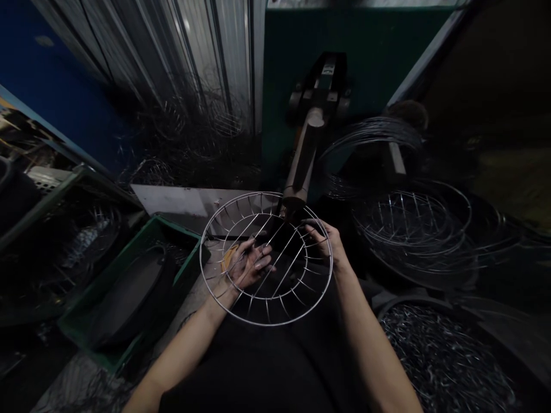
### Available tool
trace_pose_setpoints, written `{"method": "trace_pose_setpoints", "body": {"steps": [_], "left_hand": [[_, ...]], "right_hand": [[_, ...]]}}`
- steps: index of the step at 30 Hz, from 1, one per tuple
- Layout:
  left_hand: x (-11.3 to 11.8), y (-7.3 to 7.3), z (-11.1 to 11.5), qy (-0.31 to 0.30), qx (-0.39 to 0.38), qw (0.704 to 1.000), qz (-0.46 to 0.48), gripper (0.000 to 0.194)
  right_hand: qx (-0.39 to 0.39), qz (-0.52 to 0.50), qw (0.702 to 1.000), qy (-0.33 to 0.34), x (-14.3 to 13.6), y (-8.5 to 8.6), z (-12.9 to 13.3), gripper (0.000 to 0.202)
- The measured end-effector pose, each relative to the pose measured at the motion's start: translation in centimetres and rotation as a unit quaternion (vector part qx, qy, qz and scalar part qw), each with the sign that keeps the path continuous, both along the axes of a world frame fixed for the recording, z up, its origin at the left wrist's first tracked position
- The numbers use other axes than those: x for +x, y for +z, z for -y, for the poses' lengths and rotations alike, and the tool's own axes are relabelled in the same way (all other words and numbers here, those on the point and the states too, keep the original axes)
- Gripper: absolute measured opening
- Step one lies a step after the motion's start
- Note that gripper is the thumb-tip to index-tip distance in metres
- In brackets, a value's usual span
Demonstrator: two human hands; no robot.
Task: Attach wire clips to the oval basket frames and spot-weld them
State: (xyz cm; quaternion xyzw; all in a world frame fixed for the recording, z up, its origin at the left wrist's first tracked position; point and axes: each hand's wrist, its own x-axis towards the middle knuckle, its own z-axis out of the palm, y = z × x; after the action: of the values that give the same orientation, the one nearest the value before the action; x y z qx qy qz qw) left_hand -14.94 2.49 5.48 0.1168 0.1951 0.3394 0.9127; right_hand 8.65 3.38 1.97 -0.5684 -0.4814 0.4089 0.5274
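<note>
A round wire rack (267, 324) with an outer rim, an inner ring, short spokes and a few straight cross bars is between my hands. My left hand (252, 265) is beneath its left part, fingers curled around the wires near the inner ring. On the right side, my right hand (322, 238) grips the rack, with the thumb and fingers near the inner ring. The rack's far edge is at the lower end of a machine's cylindrical arm (301, 155); whether they touch I cannot tell.
At left is a green crate (157, 221) with a black tub (129, 292) in it. At right, wire racks (404, 215) lie piled below a wire coil (379, 129). Many short metal pieces (443, 350) fill a basin at lower right. More tangled wire (185, 126) is behind.
</note>
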Motion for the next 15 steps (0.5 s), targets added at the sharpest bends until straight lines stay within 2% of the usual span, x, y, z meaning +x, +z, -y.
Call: {"method": "trace_pose_setpoints", "body": {"steps": [7, 15], "left_hand": [[-0.4, 0.3, -0.3, 0.009, -0.013, 1.0, -0.027, 0.026], [0.4, 1.5, 0.7, 0.017, -0.003, 0.999, -0.029, 0.023]], "right_hand": [[0.004, -0.005, 1.0, -0.006, -0.1, -0.2, 0.3, 0.029], [-0.014, -0.014, 1.0, -0.013, -0.1, 2.1, 1.0, 0.034]]}}
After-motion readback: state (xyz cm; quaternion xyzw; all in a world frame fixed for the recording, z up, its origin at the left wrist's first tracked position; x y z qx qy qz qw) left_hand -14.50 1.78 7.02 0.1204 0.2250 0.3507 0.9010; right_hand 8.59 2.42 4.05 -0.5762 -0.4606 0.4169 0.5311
